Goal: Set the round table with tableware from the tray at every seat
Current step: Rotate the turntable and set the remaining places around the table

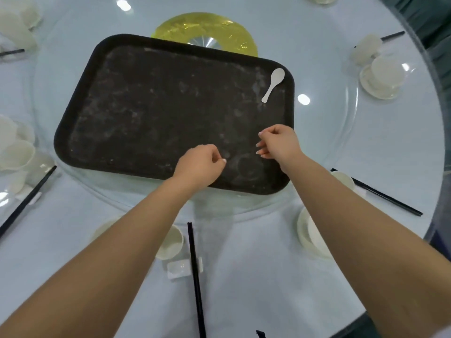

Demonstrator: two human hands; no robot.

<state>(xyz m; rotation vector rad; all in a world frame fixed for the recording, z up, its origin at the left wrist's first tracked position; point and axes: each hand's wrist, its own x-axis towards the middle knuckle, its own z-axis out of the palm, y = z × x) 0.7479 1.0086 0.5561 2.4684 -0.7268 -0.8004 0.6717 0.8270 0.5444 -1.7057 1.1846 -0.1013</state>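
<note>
A yellow disc (229, 32) lies under the glass turntable (317, 152).

One dark rectangular plastic tray (151, 113). One white ceramic soup spoon (273, 84) on it, far right corner. One round glass turntable (324, 147). One yellow translucent disc (202, 29) at centre. Three sets of black chopsticks in full view: (196, 276), (375, 192), (26, 200); two more partly seen at far seats (392, 35), (12, 52). One white chopstick rest (179, 268) clearly seen. Two bare hands: left (199, 164), right (278, 143). White bowls and cups grouped at seats; exact count unclear, overlapped and blurred.
</note>
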